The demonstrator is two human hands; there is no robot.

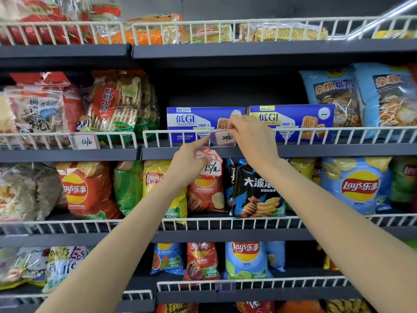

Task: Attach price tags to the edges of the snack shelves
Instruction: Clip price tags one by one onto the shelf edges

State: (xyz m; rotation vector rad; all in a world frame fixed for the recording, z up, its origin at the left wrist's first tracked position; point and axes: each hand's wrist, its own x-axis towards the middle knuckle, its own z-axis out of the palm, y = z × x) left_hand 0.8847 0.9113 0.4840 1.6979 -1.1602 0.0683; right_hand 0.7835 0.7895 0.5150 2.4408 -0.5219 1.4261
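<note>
A white price tag with a red border [224, 137] sits against the white wire rail [316, 134] of the second shelf, in front of two blue biscuit boxes [191, 123]. My right hand [252, 136] pinches the tag's top right corner at the rail. My left hand [191, 161] holds a small stack of spare tags [211, 166], the front one marked 15; its forefinger points up and touches the left end of the tag on the rail.
Another tag marked 12 [85, 141] hangs on the rail to the left. Crisp bags [257, 188] fill the shelf below, and cracker packs [121, 102] stand at the left. A clear empty tag holder [224, 286] sits on the lower rail.
</note>
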